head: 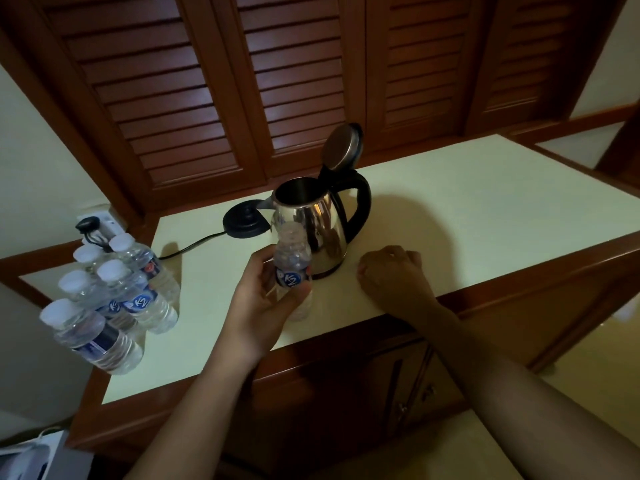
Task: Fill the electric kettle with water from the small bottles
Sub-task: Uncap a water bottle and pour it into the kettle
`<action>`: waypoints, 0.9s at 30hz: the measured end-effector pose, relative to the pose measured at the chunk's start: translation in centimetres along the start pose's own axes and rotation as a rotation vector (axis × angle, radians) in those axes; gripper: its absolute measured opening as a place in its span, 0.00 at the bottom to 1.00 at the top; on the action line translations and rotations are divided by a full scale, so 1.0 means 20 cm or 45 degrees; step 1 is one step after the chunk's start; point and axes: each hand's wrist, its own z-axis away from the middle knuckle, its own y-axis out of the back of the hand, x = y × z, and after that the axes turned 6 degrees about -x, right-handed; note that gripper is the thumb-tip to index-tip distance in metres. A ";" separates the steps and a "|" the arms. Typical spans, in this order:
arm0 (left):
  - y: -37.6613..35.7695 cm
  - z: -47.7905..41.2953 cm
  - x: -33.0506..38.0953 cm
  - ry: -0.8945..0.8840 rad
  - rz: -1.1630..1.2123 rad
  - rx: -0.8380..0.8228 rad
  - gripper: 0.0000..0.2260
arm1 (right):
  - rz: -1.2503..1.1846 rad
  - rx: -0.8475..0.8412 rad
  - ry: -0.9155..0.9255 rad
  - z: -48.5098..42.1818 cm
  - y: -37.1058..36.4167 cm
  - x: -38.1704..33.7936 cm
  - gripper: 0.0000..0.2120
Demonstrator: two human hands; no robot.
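Note:
A steel electric kettle (313, 233) with a black handle stands on the cream countertop (485, 209), its lid (343, 147) flipped up and its mouth uncovered. My left hand (259, 303) grips a small clear water bottle (292, 261) upright just in front of the kettle; no cap shows on its neck. My right hand (391, 275) rests on the counter to the right of the kettle with its fingers curled under, and I cannot see anything inside it. Several capped small bottles (114, 296) stand grouped at the counter's left end.
The kettle's black power base (244, 221) sits behind and left of it, its cord running to a wall socket (100, 220). Louvred wooden doors rise behind the counter. A wooden edge and cabinet front lie below my arms.

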 end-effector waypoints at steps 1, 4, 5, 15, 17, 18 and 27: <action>0.00 0.00 0.00 0.001 -0.011 0.013 0.25 | -0.023 -0.025 -0.002 0.00 -0.01 0.01 0.10; 0.01 -0.02 0.04 0.003 -0.034 0.056 0.26 | -0.154 -0.128 -0.047 0.00 -0.01 0.03 0.24; 0.02 -0.02 0.05 -0.004 -0.028 0.073 0.26 | -0.188 -0.152 -0.059 0.01 -0.01 0.03 0.29; 0.15 -0.17 0.24 -0.092 -0.147 0.175 0.24 | -0.074 -0.423 -0.087 0.01 -0.01 0.02 0.47; 0.20 -0.22 0.26 -0.085 -0.234 0.208 0.23 | -0.044 -0.442 -0.079 0.01 -0.01 0.02 0.47; 0.22 -0.24 0.27 -0.075 -0.270 0.224 0.23 | -0.035 -0.444 -0.075 0.00 -0.01 0.02 0.47; 0.34 -0.50 0.38 -0.056 -1.134 0.220 0.24 | -0.030 -0.400 -0.069 0.00 -0.01 0.02 0.46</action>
